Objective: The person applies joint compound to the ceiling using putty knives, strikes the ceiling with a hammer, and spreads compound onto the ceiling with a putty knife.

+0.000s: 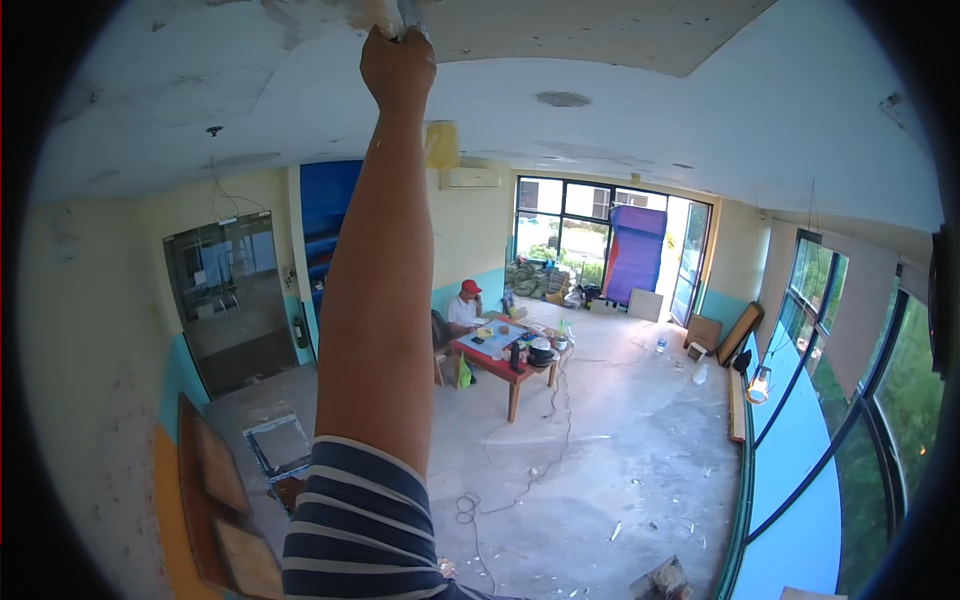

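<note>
One clenched left hand (398,68) holds a pale object (383,14) jutting upward; right hand, can't tell.

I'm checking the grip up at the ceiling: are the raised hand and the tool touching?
Touching. The head view shows the raised hand closed on the lower end of the tool, with no gap visible between them.

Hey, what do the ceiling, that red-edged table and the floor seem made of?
Ceiling: probably plaster or plasterboard, matte, given its pale, smeared patches.
Table: likely wood, with painted-looking red edges and brown legs.
Floor: perhaps concrete, being grey, scuffed and faintly shiny.
</note>
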Tool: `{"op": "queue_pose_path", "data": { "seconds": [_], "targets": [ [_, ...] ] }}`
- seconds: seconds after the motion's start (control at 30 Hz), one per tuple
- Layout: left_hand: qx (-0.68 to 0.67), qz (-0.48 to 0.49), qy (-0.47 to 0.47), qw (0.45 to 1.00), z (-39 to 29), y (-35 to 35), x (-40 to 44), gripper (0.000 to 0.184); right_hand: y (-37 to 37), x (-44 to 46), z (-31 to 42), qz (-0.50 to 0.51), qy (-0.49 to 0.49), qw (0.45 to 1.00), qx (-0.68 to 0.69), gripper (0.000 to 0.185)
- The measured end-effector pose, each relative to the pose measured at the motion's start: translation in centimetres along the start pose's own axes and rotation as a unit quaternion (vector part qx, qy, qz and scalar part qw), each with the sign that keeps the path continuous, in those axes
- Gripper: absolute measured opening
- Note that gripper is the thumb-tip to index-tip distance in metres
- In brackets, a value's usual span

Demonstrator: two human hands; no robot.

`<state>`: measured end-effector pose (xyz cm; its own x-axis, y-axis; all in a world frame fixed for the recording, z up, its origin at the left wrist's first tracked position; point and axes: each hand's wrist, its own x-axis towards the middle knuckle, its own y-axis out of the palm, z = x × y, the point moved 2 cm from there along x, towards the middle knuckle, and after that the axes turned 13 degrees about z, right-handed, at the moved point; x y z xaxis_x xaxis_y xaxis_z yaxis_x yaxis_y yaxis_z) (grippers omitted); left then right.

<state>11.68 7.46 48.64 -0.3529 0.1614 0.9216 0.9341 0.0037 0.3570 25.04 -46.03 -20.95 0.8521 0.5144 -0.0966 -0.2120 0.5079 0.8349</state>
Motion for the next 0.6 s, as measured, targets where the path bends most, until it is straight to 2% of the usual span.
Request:
{"op": "queue_pose_path", "data": {
  "seconds": [0.13, 0.23, 0.43, 0.6],
  "targets": [
    [0.042, 0.012, 0.041, 0.998, 0.6, -0.1, 0.3, 0.029, 6.0, -0.5, 0.1, 0.027, 0.003, 0.999, 0.027, 0.038],
    [0.035, 0.017, 0.037, 0.999, 0.3, -0.1, 0.2, 0.030, 2.9, 0.5, -0.8, 0.031, 0.018, 0.998, 0.042, 0.036],
    [0.033, 0.022, 0.034, 0.999, 0.9, 0.2, 1.0, 0.030, 4.2, -0.5, -0.8, -0.002, 0.017, 0.997, 0.074, 0.035],
    [0.027, 0.022, 0.021, 0.999, 0.9, 0.5, 0.9, 0.030, 1.9, -0.7, -0.6, 0.018, 0.007, 0.997, 0.076, 0.036]
  ]
}}
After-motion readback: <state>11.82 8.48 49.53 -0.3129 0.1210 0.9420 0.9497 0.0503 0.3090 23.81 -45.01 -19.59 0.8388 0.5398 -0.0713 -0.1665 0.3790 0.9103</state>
